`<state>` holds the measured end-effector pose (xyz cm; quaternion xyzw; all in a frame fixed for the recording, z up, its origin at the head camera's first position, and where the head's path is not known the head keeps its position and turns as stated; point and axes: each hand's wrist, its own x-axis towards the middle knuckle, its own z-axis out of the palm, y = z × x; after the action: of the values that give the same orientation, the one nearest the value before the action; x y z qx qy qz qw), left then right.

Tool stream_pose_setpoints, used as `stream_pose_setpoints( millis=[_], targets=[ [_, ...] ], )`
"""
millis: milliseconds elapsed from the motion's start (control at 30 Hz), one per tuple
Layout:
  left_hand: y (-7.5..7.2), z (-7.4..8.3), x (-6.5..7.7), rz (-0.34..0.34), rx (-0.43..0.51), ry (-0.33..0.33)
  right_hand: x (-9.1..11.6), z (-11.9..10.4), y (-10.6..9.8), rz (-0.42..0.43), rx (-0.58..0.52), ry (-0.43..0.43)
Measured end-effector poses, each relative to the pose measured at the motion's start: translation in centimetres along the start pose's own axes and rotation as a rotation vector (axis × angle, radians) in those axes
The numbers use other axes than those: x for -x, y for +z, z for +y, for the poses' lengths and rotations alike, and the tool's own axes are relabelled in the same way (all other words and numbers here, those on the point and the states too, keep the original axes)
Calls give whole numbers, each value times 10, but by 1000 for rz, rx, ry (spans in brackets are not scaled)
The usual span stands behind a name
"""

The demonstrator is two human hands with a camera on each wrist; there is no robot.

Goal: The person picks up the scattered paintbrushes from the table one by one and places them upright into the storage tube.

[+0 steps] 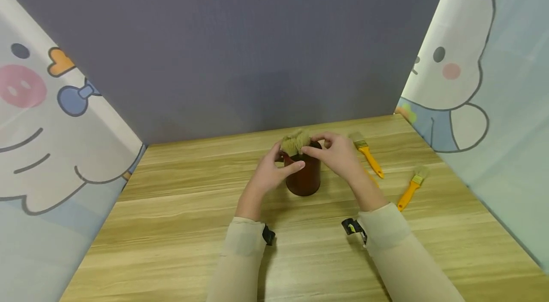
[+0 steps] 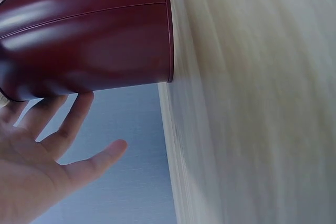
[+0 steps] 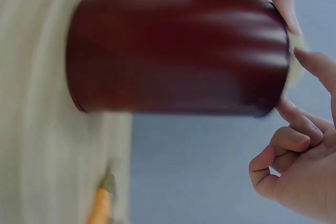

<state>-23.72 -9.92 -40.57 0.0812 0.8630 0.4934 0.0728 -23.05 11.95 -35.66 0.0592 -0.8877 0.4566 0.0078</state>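
A dark red, leather-like cylindrical holder [image 1: 303, 179] stands upright on the table. A ruffled beige bundle [image 1: 294, 143] sticks up from its mouth; the bundle's lower part is hidden inside. My left hand [image 1: 270, 173] is at the holder's left side. Its fingers [image 2: 79, 111] reach along the wall near the rim, with the thumb spread away. From the other side my right hand [image 1: 336, 154] reaches the rim. Its thumb tip lies against the bundle and its index fingertip at the rim, while the other fingers curl [image 3: 286, 142]; whether they pinch the bundle I cannot tell.
To the right lie a flat paintbrush [image 1: 372, 161] with a yellow handle and a second paintbrush [image 1: 408, 195] nearer me. Another yellow handle [image 1: 371, 178] is partly hidden by my right hand. A grey panel [image 1: 257, 54] rises along the table's [image 1: 184, 197] back edge.
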Motion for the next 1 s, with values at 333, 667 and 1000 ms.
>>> stream_pose_setpoints(
  millis=[333, 667, 1000],
  targets=[
    [-2, 0, 0, 10, -11, -39, -4, 11, -90, 56, 182, -7],
    [-1, 2, 3, -7, -31, -74, 10, 119, -162, -84, 461, 108],
    [-2, 1, 1, -9, -41, -56, 31, 209, -166, -180, 549, 165]
  ],
)
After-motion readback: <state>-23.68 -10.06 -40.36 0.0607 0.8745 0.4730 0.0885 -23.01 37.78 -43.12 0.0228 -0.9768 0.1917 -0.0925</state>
